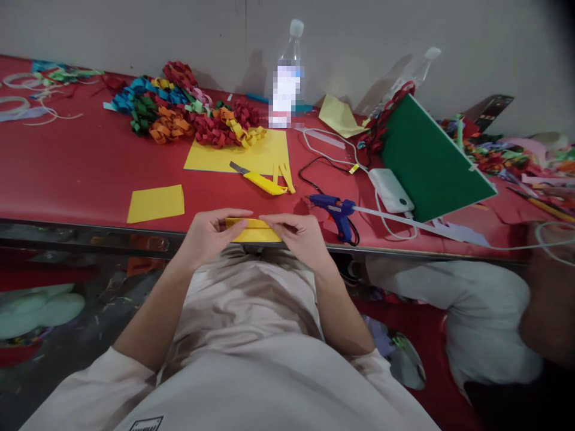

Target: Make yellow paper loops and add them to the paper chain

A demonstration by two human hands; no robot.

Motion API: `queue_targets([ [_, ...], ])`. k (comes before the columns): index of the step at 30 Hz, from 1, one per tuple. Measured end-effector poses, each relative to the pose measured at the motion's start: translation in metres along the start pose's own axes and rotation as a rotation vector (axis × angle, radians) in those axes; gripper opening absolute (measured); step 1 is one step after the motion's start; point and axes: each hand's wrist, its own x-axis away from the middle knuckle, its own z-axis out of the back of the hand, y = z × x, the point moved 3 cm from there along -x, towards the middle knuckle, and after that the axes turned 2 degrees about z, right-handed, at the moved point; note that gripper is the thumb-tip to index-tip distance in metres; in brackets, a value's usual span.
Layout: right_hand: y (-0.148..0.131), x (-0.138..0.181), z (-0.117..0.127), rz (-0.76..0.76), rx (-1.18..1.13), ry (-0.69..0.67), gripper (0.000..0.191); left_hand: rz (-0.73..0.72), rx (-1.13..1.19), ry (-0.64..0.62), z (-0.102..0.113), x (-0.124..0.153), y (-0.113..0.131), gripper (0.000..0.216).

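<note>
Head view has my left hand (209,234) and right hand (300,233) pinching a yellow strip (258,235), seemingly only part-folded.

Counts: hands 2, left hand (208,239) + right hand (304,238). Yellow paper, 4 pieces: 1 folded piece (256,235) near, 1 small sheet (156,204) near left, 1 large sheet (213,159) mid, 1 pale creased sheet (340,117) far. Cutter (264,182): 1. Loose yellow strips (287,178): at least 2. Glue gun (333,208): 1. Bottles: 2, far-centre bottle (294,48) + far-right bottle (421,69). Green board (433,161): 1, right. White block (390,190): 1, right. Phone (495,111): 1, far right. Paper chains (169,127), far left of centre: several, overlapping, can't count. Co-worker (485,311): 1, right.
</note>
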Motion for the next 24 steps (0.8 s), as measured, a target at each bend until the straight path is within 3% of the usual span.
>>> queue_targets([
  [4, 0.002, 0.0, -0.002, -0.05, -0.014, 0.036, 0.028, -0.045, -0.004, 0.049, -0.004, -0.003, -0.004, 0.036],
  [10, 0.006, 0.001, -0.001, -0.055, -0.123, 0.011, 0.02, -0.131, -0.151, 0.017, 0.003, 0.001, 0.002, 0.038],
  [18, -0.002, 0.003, 0.001, 0.136, -0.067, -0.031, 0.027, -0.077, -0.118, 0.006, 0.0, 0.006, 0.004, 0.038],
  [24, 0.002, 0.003, -0.006, -0.045, -0.035, 0.006, 0.025, -0.063, -0.155, 0.006, -0.003, 0.006, 0.005, 0.037],
])
